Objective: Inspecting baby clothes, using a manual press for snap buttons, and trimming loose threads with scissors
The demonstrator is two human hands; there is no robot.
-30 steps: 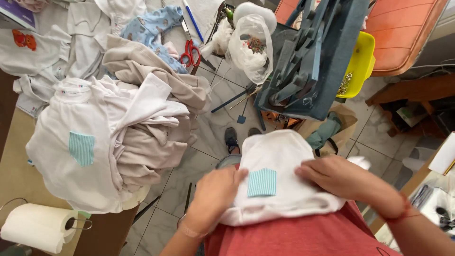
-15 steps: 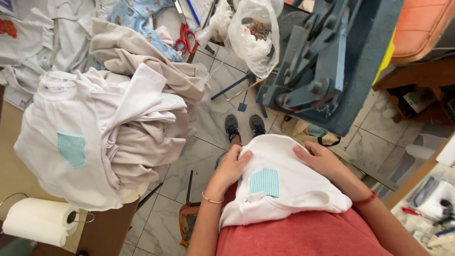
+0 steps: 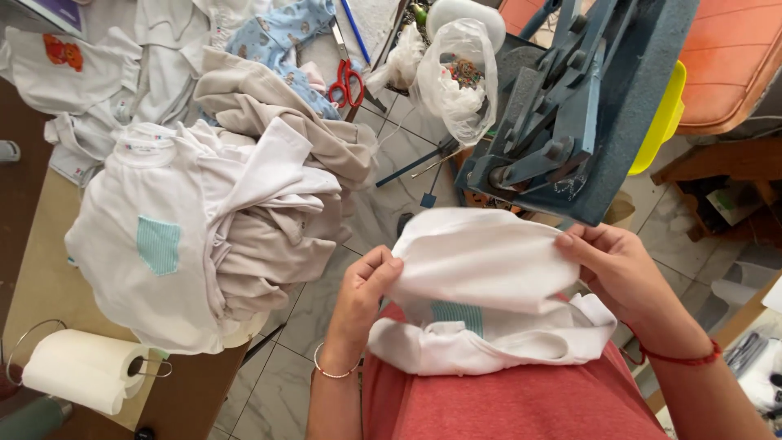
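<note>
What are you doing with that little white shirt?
A person is sitting with a small white shirt on their lap. The left hand and right hand each pinch an edge and lift it, so it folds over its green striped pocket. On the table to the left lies a pile of clothes, with a paper towel roll near its edge and red scissors further back. A blue metal press stands in front.

A clear plastic bag stuffed with scraps hangs beside the blue press; small neck labels on the shirts.
</note>
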